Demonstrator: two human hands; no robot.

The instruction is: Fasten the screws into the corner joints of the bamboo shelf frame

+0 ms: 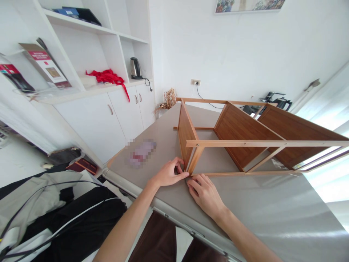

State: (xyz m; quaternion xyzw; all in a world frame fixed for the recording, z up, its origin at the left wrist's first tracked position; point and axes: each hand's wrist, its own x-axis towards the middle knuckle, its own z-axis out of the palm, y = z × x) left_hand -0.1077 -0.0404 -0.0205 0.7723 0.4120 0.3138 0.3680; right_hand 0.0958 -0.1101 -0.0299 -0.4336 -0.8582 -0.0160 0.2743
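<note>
wooden shelf frame [234, 142] lies on its side on desk [272, 211] | left hand [167, 174], right hand [205, 194] fingers pinch its near bottom corner, what's between them hidden | risk: frame slides, pinching fingertips

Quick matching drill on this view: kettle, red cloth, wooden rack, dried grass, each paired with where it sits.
1 kettle
2 red cloth
3 rack
4 dried grass

a lying on the table, both hands at its near corner
b counter, left of the kettle
c beyond the table's far corner, by the wall
d counter, near the wall corner

Pairs: 1-d, 2-b, 3-a, 4-c
</note>
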